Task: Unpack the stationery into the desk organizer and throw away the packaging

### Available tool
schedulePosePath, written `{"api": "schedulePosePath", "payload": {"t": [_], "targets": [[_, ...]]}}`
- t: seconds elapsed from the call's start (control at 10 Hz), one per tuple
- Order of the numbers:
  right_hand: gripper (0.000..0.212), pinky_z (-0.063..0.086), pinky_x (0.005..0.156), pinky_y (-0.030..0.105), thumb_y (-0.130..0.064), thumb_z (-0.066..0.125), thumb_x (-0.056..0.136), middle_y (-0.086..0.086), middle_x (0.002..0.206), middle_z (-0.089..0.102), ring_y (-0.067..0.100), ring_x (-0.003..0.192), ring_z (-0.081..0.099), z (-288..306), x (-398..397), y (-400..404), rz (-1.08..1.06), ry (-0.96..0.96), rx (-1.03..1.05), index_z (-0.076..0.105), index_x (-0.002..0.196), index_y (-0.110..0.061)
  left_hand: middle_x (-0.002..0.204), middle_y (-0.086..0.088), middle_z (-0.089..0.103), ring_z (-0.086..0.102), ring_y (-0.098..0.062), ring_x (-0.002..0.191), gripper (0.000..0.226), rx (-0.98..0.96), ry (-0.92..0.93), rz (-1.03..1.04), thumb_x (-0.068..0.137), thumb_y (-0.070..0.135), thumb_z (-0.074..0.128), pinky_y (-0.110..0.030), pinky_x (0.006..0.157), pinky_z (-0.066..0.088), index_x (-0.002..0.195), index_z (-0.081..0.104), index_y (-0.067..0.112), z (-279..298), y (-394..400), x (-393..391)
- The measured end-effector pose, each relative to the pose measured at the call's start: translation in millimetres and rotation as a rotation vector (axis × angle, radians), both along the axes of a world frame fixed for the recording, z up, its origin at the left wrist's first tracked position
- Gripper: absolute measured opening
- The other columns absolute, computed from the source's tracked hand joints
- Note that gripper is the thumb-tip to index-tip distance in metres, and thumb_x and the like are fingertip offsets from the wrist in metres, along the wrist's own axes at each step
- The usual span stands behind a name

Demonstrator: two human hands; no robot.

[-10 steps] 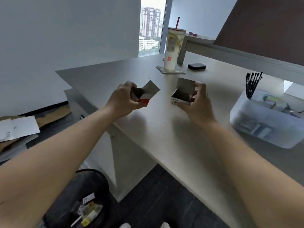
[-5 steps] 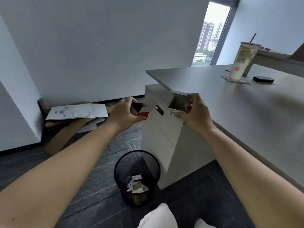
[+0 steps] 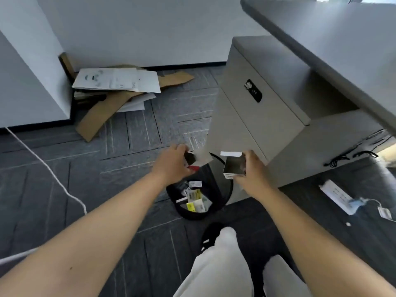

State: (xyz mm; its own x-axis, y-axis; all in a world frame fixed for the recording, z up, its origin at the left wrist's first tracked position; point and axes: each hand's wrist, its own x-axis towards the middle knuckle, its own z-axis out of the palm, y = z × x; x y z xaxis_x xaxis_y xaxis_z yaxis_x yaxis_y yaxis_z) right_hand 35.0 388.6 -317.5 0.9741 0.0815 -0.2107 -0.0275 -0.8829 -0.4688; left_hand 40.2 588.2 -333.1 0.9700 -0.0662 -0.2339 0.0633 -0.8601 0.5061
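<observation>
Two empty cartons are in our grasp above the wastebasket (image 3: pixel 222 202) on the floor. Our left hand (image 3: pixel 171 166) is closed around a red-and-dark carton (image 3: pixel 191 160) with its flap open. Our right hand (image 3: pixel 251 169) grips a white carton (image 3: pixel 232 166), open end toward us, interior dark. Discarded packaging (image 3: pixel 196 200) lies inside the wastebasket, just beside the drawer cabinet (image 3: pixel 257 108) under the desk (image 3: pixel 342 39).

Both bare forearms reach from the lower corners toward mid-frame — the left hand (image 3: pixel 173 166) curled, fingers pinched closed at its upper right; the right hand (image 3: pixel 251 170) just right of centre, likewise closed in a grip, thumb underneath.
</observation>
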Motion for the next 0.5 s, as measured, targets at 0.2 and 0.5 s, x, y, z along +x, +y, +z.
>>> {"api": "schedulePosePath", "payload": {"t": [0.2, 0.5], "targets": [[0.052, 0.040, 0.086, 0.035, -0.011, 0.062, 0.080, 0.015, 0.119, 0.048, 0.029, 0.108, 0.048, -63, 30, 6, 0.073, 0.113, -0.012, 0.035, 0.124, -0.005, 0.131, -0.015, 0.044, 0.045, -0.031, 0.117, 0.067, 0.078, 0.134, -0.001, 0.077, 0.034, 0.066, -0.039, 0.093, 0.042, 0.131, 0.035, 0.011, -62, -15, 33], [0.063, 0.027, 0.107, 0.039, -0.020, 0.050, 0.089, 0.016, 0.146, 0.025, 0.030, 0.134, 0.024, -88, 45, 9, 0.199, 0.136, -0.173, 0.017, 0.140, -0.008, 0.151, -0.013, 0.020, 0.022, -0.029, 0.138, 0.069, 0.051, 0.169, -0.001, 0.086, 0.027, 0.056, -0.037, 0.111, 0.025, 0.141, 0.019, 0.007, -81, -18, 53]]}}
